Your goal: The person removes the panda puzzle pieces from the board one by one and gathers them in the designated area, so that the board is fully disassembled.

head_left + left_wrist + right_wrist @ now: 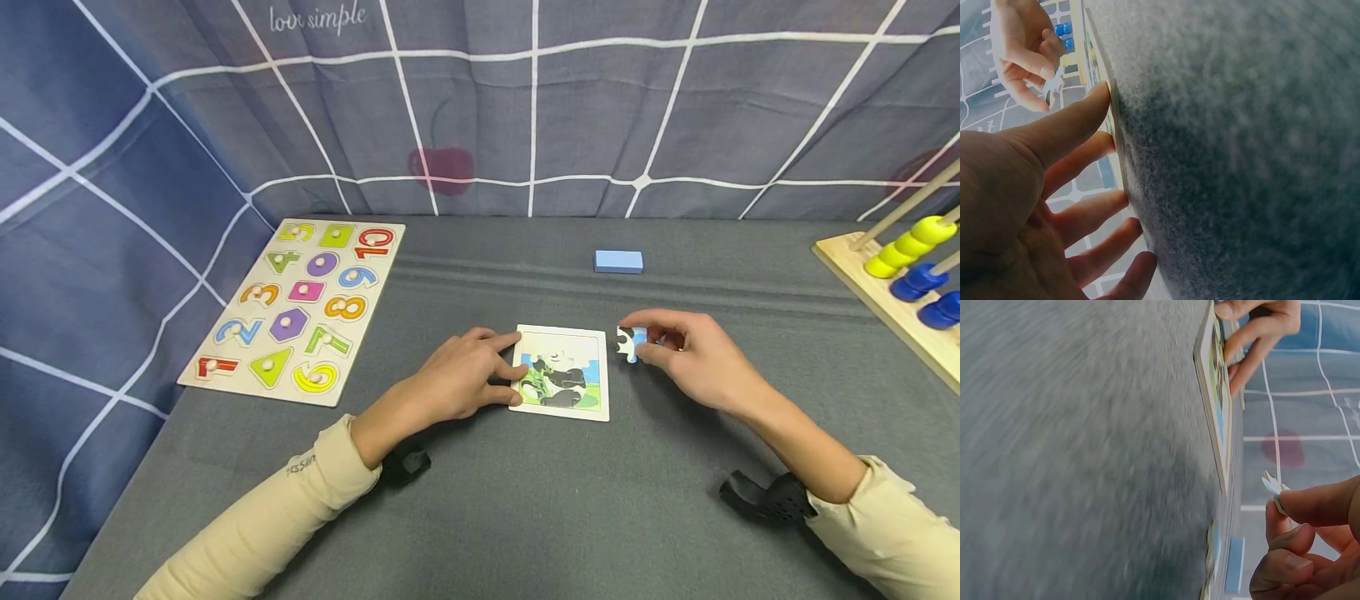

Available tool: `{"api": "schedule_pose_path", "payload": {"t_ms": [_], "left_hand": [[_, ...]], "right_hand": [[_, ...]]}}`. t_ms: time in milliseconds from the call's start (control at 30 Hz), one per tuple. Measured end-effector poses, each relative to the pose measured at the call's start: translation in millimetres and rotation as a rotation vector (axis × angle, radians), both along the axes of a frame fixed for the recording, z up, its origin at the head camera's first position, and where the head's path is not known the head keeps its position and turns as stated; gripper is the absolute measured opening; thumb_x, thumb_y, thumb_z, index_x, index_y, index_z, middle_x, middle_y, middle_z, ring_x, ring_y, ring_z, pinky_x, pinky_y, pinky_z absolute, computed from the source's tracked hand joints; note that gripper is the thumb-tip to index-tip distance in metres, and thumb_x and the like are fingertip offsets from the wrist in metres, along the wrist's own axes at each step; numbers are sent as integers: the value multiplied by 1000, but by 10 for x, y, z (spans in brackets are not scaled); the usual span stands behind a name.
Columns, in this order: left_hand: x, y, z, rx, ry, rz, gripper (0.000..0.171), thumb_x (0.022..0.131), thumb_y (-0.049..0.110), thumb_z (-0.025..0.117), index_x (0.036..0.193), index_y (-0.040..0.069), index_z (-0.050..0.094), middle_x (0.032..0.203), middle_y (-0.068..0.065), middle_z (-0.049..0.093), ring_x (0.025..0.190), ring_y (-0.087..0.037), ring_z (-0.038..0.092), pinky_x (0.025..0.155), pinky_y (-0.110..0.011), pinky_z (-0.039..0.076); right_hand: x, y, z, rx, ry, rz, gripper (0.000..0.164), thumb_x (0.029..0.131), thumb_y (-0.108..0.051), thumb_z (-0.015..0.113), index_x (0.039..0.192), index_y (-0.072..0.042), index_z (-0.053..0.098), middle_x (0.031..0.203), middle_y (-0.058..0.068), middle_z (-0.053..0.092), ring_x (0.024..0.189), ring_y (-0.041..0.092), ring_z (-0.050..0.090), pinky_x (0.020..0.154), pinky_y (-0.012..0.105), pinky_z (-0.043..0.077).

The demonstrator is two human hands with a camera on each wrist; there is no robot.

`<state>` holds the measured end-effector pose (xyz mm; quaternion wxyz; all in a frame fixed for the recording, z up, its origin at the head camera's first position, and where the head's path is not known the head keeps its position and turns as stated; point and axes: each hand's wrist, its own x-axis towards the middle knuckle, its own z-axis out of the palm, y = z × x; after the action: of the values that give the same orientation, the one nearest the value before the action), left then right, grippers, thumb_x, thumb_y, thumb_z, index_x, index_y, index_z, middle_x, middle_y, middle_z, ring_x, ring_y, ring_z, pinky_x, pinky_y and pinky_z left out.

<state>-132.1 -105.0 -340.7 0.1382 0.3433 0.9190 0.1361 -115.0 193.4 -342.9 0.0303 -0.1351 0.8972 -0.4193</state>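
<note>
A square panda jigsaw board [558,415] lies flat on the grey cloth, its lower part filled with pieces and its upper part pale. Along the board's left edge rest the fingertips of my left hand [472,375], fingers spread and fairly straight. My right hand [697,354] pinches a black, white and blue puzzle piece [637,335] between thumb and finger, just right of the board. In the right wrist view that piece [1271,485] is held above the cloth. Loose puzzle pieces [1213,553] lie below it, mostly hidden by the right hand in the head view.
A number-and-shape peg board [352,333] lies to the left. Behind the right hand sits a small blue block [618,262]. A wooden bead stand [862,267] with yellow and blue beads stands at the right edge. A checked curtain [480,108] hangs along the back and left.
</note>
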Motion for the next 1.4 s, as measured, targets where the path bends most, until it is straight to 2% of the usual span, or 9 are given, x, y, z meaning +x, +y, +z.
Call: {"api": "schedule_pose_path", "payload": {"t_ms": [200,333,467,733,867,1067,1233,1400], "left_hand": [[3,0,-4,-4,-4,3,40,87,38,74,123,22,72,153,-7,42,134,-31,43,98,-52,42],[4,2,-1,-6,-11,11,40,87,38,74,124,23,71,153,-6,42,134,-31,42,99,-52,42],[4,9,9,-10,-19,18,41,87,38,74,124,22,71,153,-6,41,135,-31,42,99,-52,42],[0,8,5,-14,-23,20,40,86,37,74,124,22,71,153,-6,42,133,-30,43,99,-50,42],[-7,8,-1,-7,-18,12,40,86,37,75,123,21,72,152,-7,42,132,-30,44,99,-49,43],[-4,24,16,-7,-19,19,40,86,36,75,122,21,72,152,-7,42,132,-31,44,101,-48,42],[-2,35,26,-8,-17,26,40,85,37,76,122,21,72,151,-7,43,132,-31,45,101,-48,42],[-4,26,19,-5,-14,22,40,85,36,76,121,20,73,151,-7,43,132,-32,44,102,-48,42]], "right_hand": [[51,233,-40,-8,-34,-38,29,91,-1,65,120,-7,68,92,10,58,60,12,48,57,27,39],[88,413,-84,-6,-51,-59,30,93,-3,65,123,-5,66,87,7,56,60,11,47,56,27,38],[112,582,-122,2,-43,-82,29,94,-4,65,123,-4,64,82,4,53,60,10,46,54,28,37],[118,852,-153,30,-15,-137,27,94,-2,65,120,-2,64,83,1,52,61,10,46,53,27,36],[101,924,-175,113,16,-123,26,92,2,64,118,0,65,81,3,54,60,9,43,52,28,34],[85,980,-207,315,142,-57,26,89,3,68,115,0,67,76,0,54,61,6,42,52,28,32],[50,971,-202,382,136,-25,29,88,-3,71,117,0,66,77,-2,53,63,6,44,55,29,34],[29,947,-208,391,109,-16,29,88,-6,72,116,1,66,78,-2,51,62,7,43,55,29,33]]}}
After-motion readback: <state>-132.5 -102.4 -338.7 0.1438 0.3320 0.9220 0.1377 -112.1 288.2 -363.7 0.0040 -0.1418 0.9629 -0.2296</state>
